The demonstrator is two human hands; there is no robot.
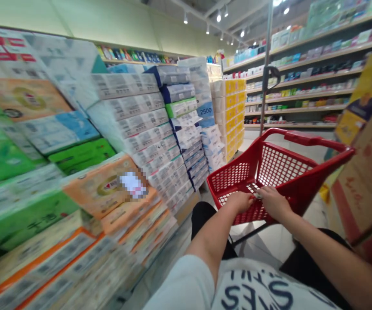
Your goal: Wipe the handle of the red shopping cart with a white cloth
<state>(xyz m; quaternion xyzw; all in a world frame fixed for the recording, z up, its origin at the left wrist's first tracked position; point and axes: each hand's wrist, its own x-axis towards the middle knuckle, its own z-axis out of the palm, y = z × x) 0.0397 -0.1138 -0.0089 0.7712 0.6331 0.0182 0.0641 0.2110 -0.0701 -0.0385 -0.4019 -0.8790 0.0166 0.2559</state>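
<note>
A red plastic shopping cart (311,202) with lattice sides stands close in front of my body. My left hand (241,201) is closed at the near side of its basket, the fingers curled inward. Just to the right, my right hand (274,202) is also closed, its fingers almost meeting those of the left. A small pale spot shows between the fingertips, too small to name. Whether the fingers grip the basket's rim or a small thing above it is hidden. The cart's handle bar (302,137) rises at the far right end of the basket.
Stacked tissue packs (150,129) line the left side, with orange packs (108,189) and green packs (21,215) nearest. Cardboard boxes (366,172) stand on the right. A metal pole (265,86) rises behind the cart. Full shelves (311,73) cover the back.
</note>
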